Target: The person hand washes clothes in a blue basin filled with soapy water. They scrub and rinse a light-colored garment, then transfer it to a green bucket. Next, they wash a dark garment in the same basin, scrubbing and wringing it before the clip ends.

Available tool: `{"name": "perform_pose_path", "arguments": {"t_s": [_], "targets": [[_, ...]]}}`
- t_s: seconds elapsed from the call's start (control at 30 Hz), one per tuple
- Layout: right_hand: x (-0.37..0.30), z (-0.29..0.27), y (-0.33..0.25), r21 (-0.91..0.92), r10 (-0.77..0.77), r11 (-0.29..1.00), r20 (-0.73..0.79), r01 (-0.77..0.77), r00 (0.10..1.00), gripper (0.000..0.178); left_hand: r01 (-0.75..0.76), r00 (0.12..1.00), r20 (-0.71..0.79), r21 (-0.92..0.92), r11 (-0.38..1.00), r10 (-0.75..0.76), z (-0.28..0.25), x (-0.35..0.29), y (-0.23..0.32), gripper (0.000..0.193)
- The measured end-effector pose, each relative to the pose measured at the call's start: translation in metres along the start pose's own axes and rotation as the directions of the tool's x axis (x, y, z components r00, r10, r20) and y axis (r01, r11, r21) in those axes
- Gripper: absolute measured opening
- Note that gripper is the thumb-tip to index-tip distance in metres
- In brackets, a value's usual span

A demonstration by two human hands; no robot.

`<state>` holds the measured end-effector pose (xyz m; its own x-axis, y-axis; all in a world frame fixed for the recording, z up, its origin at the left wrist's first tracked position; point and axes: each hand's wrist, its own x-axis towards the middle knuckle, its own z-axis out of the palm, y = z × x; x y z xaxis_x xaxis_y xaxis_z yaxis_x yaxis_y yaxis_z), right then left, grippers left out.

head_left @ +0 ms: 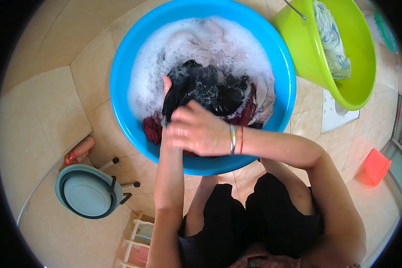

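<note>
Right hand (200,133) fingers bent, blurred over left wrist; grip unclear. Left hand (166,85) mostly hidden by black cloth (196,85); openness, hold cannot tell. Cloth near centre of blue tub (285,85), foam (140,78) toward nine. Likely best: rub small folds, low over water, dark-red cloth (152,130) at eight kept aside.

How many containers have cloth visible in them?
2: the blue tub at upper center, with soapy clothes in it, and the green bucket at upper right, with a pale cloth inside. Others may lie out of view.
</note>
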<state>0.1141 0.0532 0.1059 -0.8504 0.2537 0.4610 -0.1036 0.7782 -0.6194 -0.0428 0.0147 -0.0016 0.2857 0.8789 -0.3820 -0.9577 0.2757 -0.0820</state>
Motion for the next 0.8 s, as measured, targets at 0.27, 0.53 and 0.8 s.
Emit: {"name": "perform_pose_path", "arguments": {"t_s": [0.27, 0.53, 0.8], "targets": [[0.008, -0.005, -0.025, -0.088, 0.201, 0.971, -0.2, -0.222, 0.959, 0.039, -0.076, 0.96, 0.257, -0.147, 0.986, 0.113, 0.04, 0.011, -0.025, 0.089], [0.011, 0.0, 0.009, -0.081, 0.15, 0.979, -0.319, -0.185, 0.936, 0.023, -0.351, 0.911, -0.141, 0.228, 0.908, 0.388, 0.023, -0.007, -0.044, 0.057], [0.011, 0.0, 0.038, 0.092, 0.181, 0.983, -0.425, -0.157, 0.887, 0.019, -0.477, 0.761, -0.162, 0.515, 0.712, 0.628, 0.018, 0.0, -0.052, 0.04]]}}
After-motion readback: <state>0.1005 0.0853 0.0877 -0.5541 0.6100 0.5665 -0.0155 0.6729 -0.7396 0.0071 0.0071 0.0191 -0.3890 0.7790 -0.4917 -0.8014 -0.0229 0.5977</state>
